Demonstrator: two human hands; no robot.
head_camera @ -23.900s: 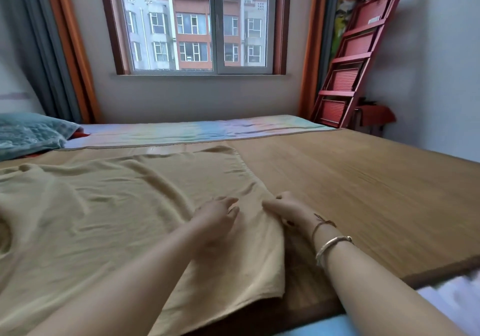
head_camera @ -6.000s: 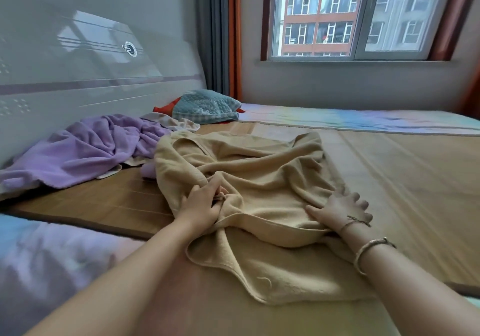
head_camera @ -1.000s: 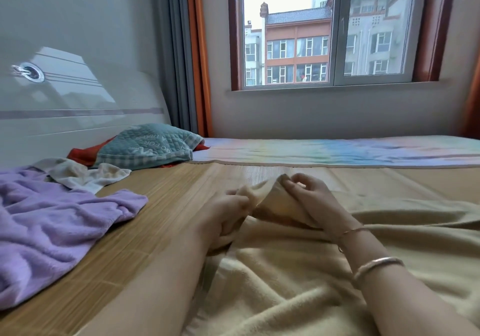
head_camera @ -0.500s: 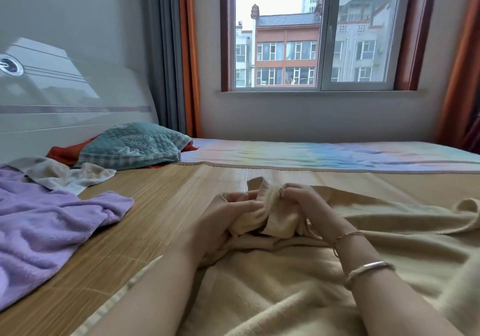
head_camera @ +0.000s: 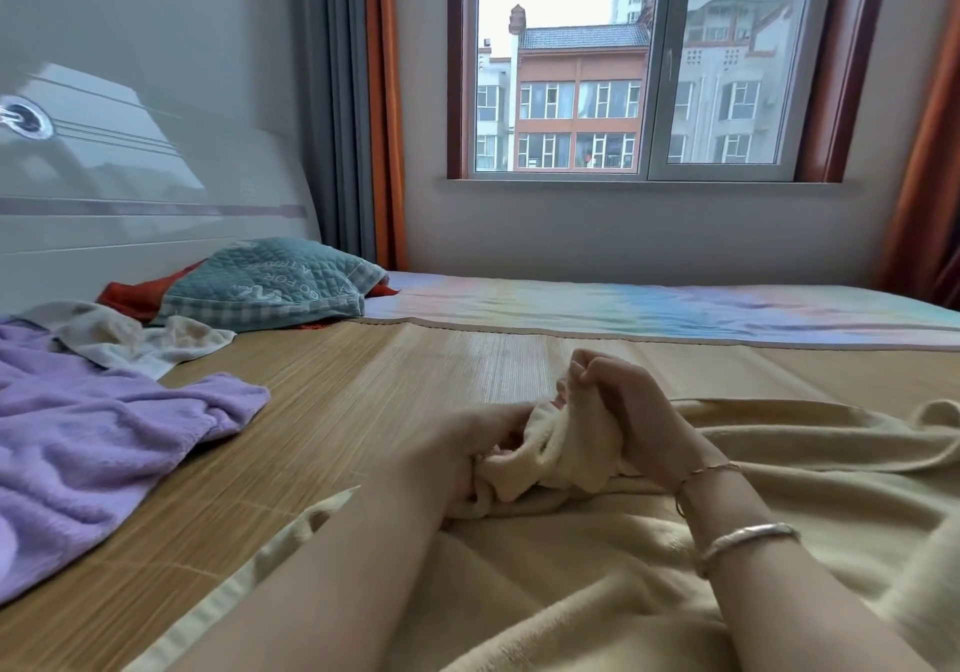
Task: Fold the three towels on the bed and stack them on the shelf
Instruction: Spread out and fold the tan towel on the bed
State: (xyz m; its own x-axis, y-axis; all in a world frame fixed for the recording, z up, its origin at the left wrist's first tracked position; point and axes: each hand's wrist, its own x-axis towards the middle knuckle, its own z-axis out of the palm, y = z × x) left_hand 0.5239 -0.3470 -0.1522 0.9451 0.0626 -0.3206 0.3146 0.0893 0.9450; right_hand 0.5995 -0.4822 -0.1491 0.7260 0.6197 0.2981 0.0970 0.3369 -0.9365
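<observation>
Your left hand (head_camera: 457, 455) and right hand (head_camera: 631, 411) both clutch a bunched corner of the beige towel (head_camera: 597, 562), which lies rumpled across the bed's bamboo mat (head_camera: 363, 390) beside the purple towel (head_camera: 88, 442).

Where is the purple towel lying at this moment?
In the head view the purple towel lies crumpled at the left on the bamboo mat, beside a small whitish cloth and apart from the beige towel that both hands hold.
</observation>
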